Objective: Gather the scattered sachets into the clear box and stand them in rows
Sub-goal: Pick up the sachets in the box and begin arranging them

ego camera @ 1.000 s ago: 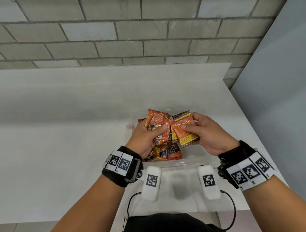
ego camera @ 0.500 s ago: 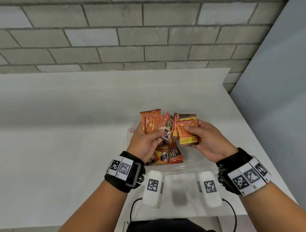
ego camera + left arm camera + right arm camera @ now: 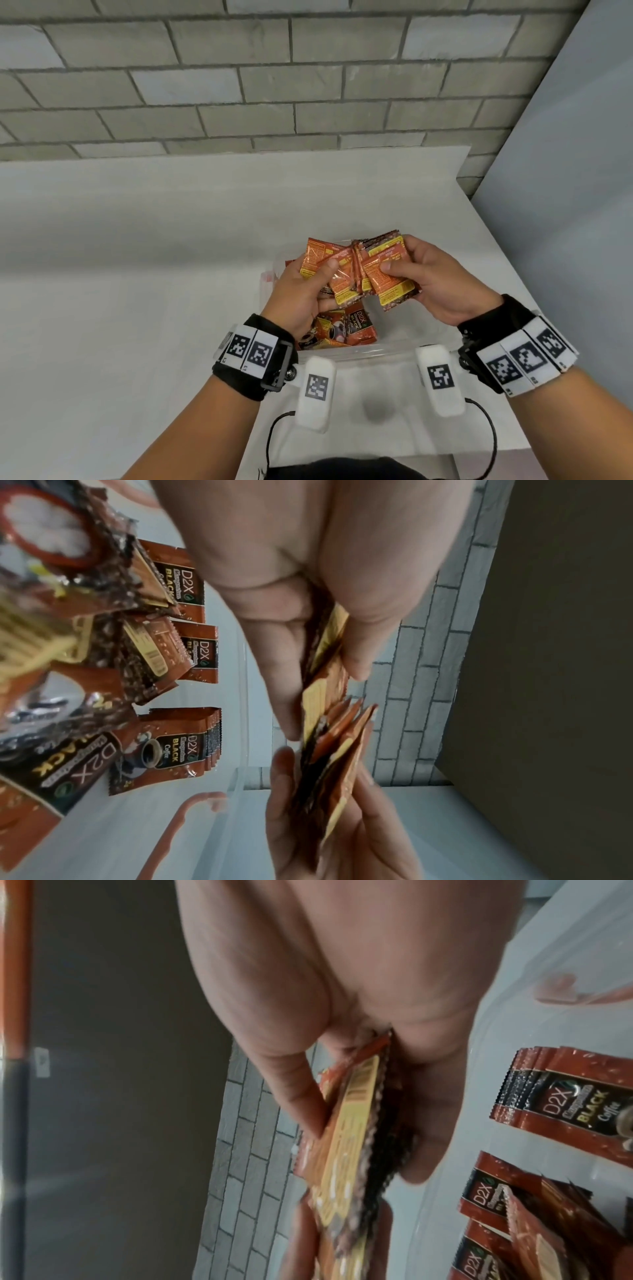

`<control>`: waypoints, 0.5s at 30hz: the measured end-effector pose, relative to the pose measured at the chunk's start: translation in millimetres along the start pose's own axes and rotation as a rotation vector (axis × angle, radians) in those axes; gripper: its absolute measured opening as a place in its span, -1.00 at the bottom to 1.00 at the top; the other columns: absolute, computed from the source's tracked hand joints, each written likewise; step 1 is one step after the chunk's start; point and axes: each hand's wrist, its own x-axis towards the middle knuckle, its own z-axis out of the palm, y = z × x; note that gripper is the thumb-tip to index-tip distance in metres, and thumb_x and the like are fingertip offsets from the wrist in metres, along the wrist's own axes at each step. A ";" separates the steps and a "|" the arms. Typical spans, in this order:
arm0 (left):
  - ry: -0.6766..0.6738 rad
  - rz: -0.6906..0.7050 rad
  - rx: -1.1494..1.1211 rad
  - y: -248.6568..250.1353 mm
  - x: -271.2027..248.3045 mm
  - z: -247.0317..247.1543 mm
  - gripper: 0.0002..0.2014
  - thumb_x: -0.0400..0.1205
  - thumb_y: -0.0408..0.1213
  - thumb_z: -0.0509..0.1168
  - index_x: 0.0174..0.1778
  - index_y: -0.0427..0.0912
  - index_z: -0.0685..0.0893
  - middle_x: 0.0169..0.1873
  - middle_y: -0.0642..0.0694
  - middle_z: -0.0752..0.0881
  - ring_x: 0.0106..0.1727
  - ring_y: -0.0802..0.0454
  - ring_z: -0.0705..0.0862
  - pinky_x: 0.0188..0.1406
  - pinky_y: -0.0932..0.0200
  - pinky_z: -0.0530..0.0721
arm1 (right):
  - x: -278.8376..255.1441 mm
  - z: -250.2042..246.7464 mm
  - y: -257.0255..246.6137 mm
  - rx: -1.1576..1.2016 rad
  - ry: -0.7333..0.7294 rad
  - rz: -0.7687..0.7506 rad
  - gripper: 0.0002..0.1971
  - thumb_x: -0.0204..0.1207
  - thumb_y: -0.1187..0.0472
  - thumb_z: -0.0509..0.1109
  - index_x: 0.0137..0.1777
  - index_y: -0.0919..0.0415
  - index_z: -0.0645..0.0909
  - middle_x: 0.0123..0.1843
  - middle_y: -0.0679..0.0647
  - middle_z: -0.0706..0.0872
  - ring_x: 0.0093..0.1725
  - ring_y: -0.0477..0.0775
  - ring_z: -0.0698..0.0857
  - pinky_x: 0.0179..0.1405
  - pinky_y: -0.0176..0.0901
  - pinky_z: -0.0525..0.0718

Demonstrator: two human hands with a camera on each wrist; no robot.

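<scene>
Both hands hold bundles of orange-brown coffee sachets above the clear box [image 3: 387,351]. My left hand [image 3: 310,291] pinches a fanned bundle of sachets [image 3: 334,274] between thumb and fingers; the left wrist view shows this bundle [image 3: 329,693] edge-on. My right hand [image 3: 421,279] grips a stack of sachets [image 3: 390,274], thumb on its yellow label, and the stack [image 3: 356,1131] appears edge-on in the right wrist view. The two bundles touch in the middle. More sachets [image 3: 349,329] lie loose in the box under my left hand. Other sachets [image 3: 181,748] stand upright against the box's far wall.
The box sits on a white table [image 3: 137,274] near its front right corner. A grey brick wall [image 3: 274,85] runs behind, and a plain grey panel [image 3: 565,205] stands to the right. Cables hang from the wrist cameras at the table's front edge.
Both hands have brought their bundles closer together, so the edges now meet. The sachets in my left hand have turned to show their orange backs.
</scene>
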 end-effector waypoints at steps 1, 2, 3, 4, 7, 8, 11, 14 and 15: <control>-0.013 0.009 0.023 -1.2 1.2 1.4 -0.57 0.50 -0.12 0.33 0.25 -0.22 0.58 0.11 -0.27 0.77 0.06 -0.21 0.78 -0.25 0.05 0.81 | 0.9 1.4 1.2 -0.019 -0.012 0.007 -0.72 0.54 0.47 0.32 0.22 0.25 0.56 -0.02 0.11 0.78 -0.15 -0.01 0.78 -0.29 -0.24 0.74; -0.023 0.007 0.039 -2.1 2.3 3.1 -0.52 0.50 -0.07 0.32 0.30 -0.22 0.57 0.12 -0.24 0.77 0.09 -0.20 0.78 -0.11 -0.08 0.81 | 1.5 2.7 2.7 -0.036 -0.020 0.013 -0.71 0.54 0.47 0.33 0.22 0.25 0.56 -0.02 0.12 0.78 -0.14 0.01 0.78 -0.27 -0.23 0.75; -0.027 -0.002 0.041 -2.1 2.8 5.1 -0.51 0.54 -0.02 0.28 0.34 -0.21 0.56 0.13 -0.22 0.77 0.11 -0.18 0.77 0.01 -0.18 0.78 | 2.1 3.5 3.9 -0.048 -0.022 0.016 -0.71 0.53 0.48 0.33 0.22 0.25 0.56 -0.01 0.13 0.78 -0.13 0.02 0.78 -0.25 -0.22 0.75; -0.022 -0.008 0.021 -2.2 3.2 6.3 -0.54 0.61 0.00 0.22 0.35 -0.21 0.56 0.14 -0.20 0.77 0.14 -0.16 0.77 0.08 -0.23 0.74 | 2.5 3.6 4.5 -0.051 -0.016 0.015 -0.70 0.53 0.48 0.34 0.23 0.25 0.56 0.00 0.15 0.78 -0.12 0.03 0.78 -0.25 -0.22 0.76; 0.005 0.008 -0.019 -0.2 4.7 5.4 -0.64 0.77 -0.08 0.04 0.23 -0.20 0.64 0.03 -0.12 0.81 0.11 -0.07 0.76 0.09 -0.11 0.71 | 3.4 1.4 3.2 0.002 0.039 -0.011 -0.67 0.52 0.48 0.35 0.26 0.27 0.55 0.06 0.21 0.76 -0.11 0.05 0.78 -0.25 -0.21 0.76; 0.013 0.028 0.011 -0.9 5.6 3.7 -0.65 0.78 -0.10 0.02 0.20 -0.19 0.65 -0.01 -0.09 0.81 0.05 -0.04 0.74 0.00 -0.02 0.68 | 3.4 0.2 2.4 0.035 0.055 -0.021 -0.66 0.52 0.47 0.34 0.28 0.28 0.54 0.07 0.21 0.76 -0.11 0.05 0.78 -0.25 -0.21 0.76; -0.019 0.059 0.073 -3.9 8.3 2.5 -0.69 0.79 -0.17 0.00 0.15 -0.14 0.65 -0.09 0.00 0.78 -0.12 0.11 0.67 -0.29 0.22 0.51 | 2.9 -2.8 1.2 0.111 0.068 -0.029 -0.64 0.53 0.44 0.33 0.33 0.27 0.52 0.06 0.18 0.78 -0.09 0.05 0.80 -0.23 -0.17 0.78; -0.046 0.062 0.099 -1.6 9.5 4.8 -0.69 0.78 -0.23 0.01 0.15 -0.18 0.66 -0.01 -0.07 0.76 -0.03 0.05 0.69 -0.14 0.21 0.59 | 1.8 -1.6 0.4 0.134 0.052 -0.023 -0.66 0.54 0.43 0.32 0.31 0.25 0.53 0.05 0.15 0.79 -0.08 0.05 0.80 -0.25 -0.17 0.77; -0.049 0.067 0.108 -1.8 10.8 5.4 -0.68 0.78 -0.22 0.02 0.18 -0.20 0.67 0.06 -0.12 0.77 0.08 -0.02 0.70 0.06 0.12 0.62 | 1.9 -0.8 0.6 0.134 0.049 -0.023 -0.66 0.55 0.43 0.32 0.31 0.25 0.54 0.05 0.15 0.79 -0.08 0.04 0.80 -0.27 -0.18 0.77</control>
